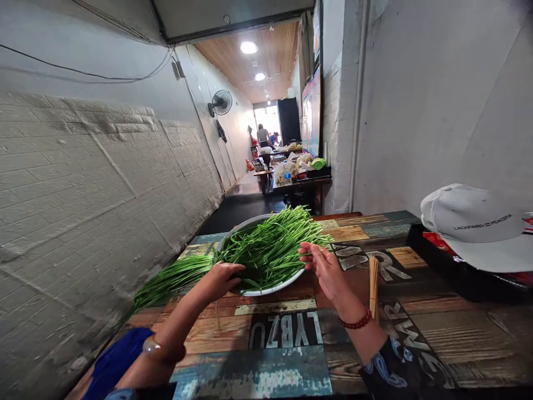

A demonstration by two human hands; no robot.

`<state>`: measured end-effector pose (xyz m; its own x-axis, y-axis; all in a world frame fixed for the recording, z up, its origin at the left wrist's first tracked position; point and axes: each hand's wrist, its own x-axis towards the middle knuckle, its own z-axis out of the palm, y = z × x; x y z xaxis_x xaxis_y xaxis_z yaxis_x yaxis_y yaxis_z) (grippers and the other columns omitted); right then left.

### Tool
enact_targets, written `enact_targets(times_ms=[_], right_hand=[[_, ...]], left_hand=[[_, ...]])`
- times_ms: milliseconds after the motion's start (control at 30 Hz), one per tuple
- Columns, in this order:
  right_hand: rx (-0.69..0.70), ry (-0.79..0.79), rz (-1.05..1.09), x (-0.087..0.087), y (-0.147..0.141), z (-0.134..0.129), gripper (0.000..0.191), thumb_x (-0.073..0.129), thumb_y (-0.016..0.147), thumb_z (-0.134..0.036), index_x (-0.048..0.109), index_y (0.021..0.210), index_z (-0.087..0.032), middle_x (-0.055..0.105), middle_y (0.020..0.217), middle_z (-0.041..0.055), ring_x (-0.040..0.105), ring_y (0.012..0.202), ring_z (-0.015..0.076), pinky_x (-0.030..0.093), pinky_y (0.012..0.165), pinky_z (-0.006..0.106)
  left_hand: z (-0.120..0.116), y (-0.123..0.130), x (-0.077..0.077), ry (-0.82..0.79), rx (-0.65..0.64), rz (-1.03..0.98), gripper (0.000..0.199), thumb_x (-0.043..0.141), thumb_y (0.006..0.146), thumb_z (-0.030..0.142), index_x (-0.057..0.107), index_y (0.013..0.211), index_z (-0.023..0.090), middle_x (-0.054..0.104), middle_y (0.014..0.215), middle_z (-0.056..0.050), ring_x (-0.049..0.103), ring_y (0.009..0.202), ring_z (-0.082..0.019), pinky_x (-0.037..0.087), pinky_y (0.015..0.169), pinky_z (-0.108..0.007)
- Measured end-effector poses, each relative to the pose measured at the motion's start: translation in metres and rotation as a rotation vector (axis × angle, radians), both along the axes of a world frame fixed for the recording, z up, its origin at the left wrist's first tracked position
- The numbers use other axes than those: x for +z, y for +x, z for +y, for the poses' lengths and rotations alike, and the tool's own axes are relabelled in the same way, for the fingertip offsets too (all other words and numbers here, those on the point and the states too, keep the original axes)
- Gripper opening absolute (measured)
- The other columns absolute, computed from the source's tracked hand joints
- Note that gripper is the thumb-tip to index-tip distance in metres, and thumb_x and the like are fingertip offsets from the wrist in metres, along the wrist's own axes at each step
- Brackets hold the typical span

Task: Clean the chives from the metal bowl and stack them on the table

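Observation:
A round metal basin (272,289) on the patterned wooden table holds a heap of long green stalks (278,244). More stalks (177,276) lie beside it on the left. My left hand (224,276) is at the basin's near left rim, its fingers over the greens; what it holds, if anything, is hidden, though a thin stick (217,314) shows below it. At the right edge of the heap my right hand (320,264) is raised with its fingertips pinched; anything between them is too small to tell. A bundle of thin wooden sticks (373,283) stands right of my right wrist.
On the right, a white cap (472,225) rests on a black tray (449,278) with red packets. Blue cloth (119,358) lies near my left forearm. Further back are a table with bags and a bottle (287,173), a wall fan (221,103) and people (263,136).

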<state>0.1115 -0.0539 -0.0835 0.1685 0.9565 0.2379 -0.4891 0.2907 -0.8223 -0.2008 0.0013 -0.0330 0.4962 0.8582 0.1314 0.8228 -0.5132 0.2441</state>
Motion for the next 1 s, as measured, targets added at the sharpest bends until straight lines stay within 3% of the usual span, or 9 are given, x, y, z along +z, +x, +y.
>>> enact_targets(times_ms=[133, 233, 333, 467, 633, 700, 800, 900, 1000], right_hand=[[-0.074, 0.059, -0.184, 0.002, -0.004, -0.007, 0.034, 0.064, 0.092, -0.052, 0.077, 0.104, -0.023, 0.072, 0.09, 0.0043, 0.06, 0.073, 0.0157, 0.048, 0.061, 0.026], [-0.063, 0.126, -0.389, 0.006, -0.02, -0.016, 0.032, 0.058, 0.096, -0.047, 0.075, 0.11, -0.024, 0.072, 0.089, 0.0037, 0.061, 0.073, 0.0173, 0.049, 0.064, 0.028], [-0.08, 0.23, -0.585, 0.009, -0.037, -0.026, 0.023, 0.057, 0.096, -0.036, 0.073, 0.108, -0.026, 0.074, 0.093, 0.0036, 0.066, 0.083, 0.0204, 0.052, 0.079, 0.033], [-0.166, 0.3, -0.766, 0.001, -0.028, -0.034, 0.018, 0.059, 0.088, -0.024, 0.071, 0.101, -0.027, 0.074, 0.101, 0.004, 0.068, 0.095, 0.0228, 0.053, 0.087, 0.036], [-0.364, 0.075, -0.931, -0.039, 0.055, -0.028, 0.027, 0.062, 0.086, -0.043, 0.072, 0.102, -0.024, 0.074, 0.106, 0.0097, 0.071, 0.09, 0.0261, 0.058, 0.08, 0.04], [-0.484, -0.075, -0.965, -0.063, 0.101, -0.021, 0.04, 0.06, 0.083, -0.051, 0.07, 0.106, -0.021, 0.074, 0.105, 0.0137, 0.073, 0.091, 0.0298, 0.059, 0.082, 0.044], [-0.651, -0.216, -1.129, -0.099, 0.155, -0.011, 0.056, 0.056, 0.077, -0.06, 0.068, 0.109, -0.016, 0.071, 0.112, 0.0203, 0.072, 0.096, 0.0355, 0.057, 0.088, 0.051], [-0.748, -0.31, -1.309, -0.127, 0.178, -0.001, 0.058, 0.053, 0.074, -0.062, 0.068, 0.106, -0.017, 0.071, 0.112, 0.0213, 0.068, 0.109, 0.04, 0.053, 0.097, 0.053], [-0.742, -0.339, -1.464, -0.142, 0.177, 0.006, 0.052, 0.052, 0.073, -0.056, 0.068, 0.104, -0.017, 0.071, 0.113, 0.0216, 0.065, 0.117, 0.0409, 0.05, 0.102, 0.054]], left_hand=[[-0.034, 0.036, 0.013, 0.13, -0.02, -0.221, 0.032, 0.057, 0.089, 0.035, 0.077, 0.11, 0.023, 0.08, 0.102, -0.008, 0.073, 0.097, -0.026, 0.055, 0.093, -0.039], [-0.055, 0.076, 0.013, 0.215, -0.019, -0.507, 0.037, 0.057, 0.09, 0.035, 0.072, 0.121, 0.019, 0.075, 0.115, -0.012, 0.07, 0.106, -0.025, 0.053, 0.098, -0.041], [-0.066, 0.113, 0.001, -0.024, -0.147, -0.733, 0.053, 0.063, 0.087, 0.036, 0.061, 0.135, 0.014, 0.072, 0.121, -0.014, 0.069, 0.104, -0.023, 0.055, 0.094, -0.037], [-0.064, 0.138, -0.022, -0.226, -0.215, -0.822, 0.05, 0.062, 0.088, 0.038, 0.063, 0.131, 0.012, 0.074, 0.112, -0.011, 0.067, 0.1, -0.022, 0.052, 0.092, -0.032], [-0.055, 0.145, -0.038, -0.296, -0.168, -0.733, 0.03, 0.051, 0.092, 0.03, 0.075, 0.088, 0.013, 0.066, 0.068, -0.002, 0.057, 0.068, -0.014, 0.044, 0.067, -0.025], [-0.057, 0.149, -0.043, -0.276, -0.178, -0.719, 0.03, 0.051, 0.091, 0.028, 0.074, 0.077, 0.014, 0.068, 0.07, -0.003, 0.058, 0.07, -0.015, 0.042, 0.068, -0.024], [-0.068, 0.16, -0.06, -0.288, -0.295, -0.646, 0.023, 0.055, 0.089, 0.025, 0.076, 0.084, 0.016, 0.073, 0.08, -0.005, 0.061, 0.074, -0.015, 0.041, 0.068, -0.024], [-0.075, 0.169, -0.088, -0.378, -0.495, -0.547, 0.021, 0.056, 0.087, 0.021, 0.077, 0.089, 0.016, 0.076, 0.084, -0.005, 0.062, 0.073, -0.015, 0.04, 0.066, -0.022], [-0.07, 0.17, -0.114, -0.409, -0.418, -0.475, 0.021, 0.055, 0.088, 0.019, 0.076, 0.087, 0.016, 0.075, 0.083, -0.005, 0.06, 0.072, -0.015, 0.039, 0.064, -0.022]])
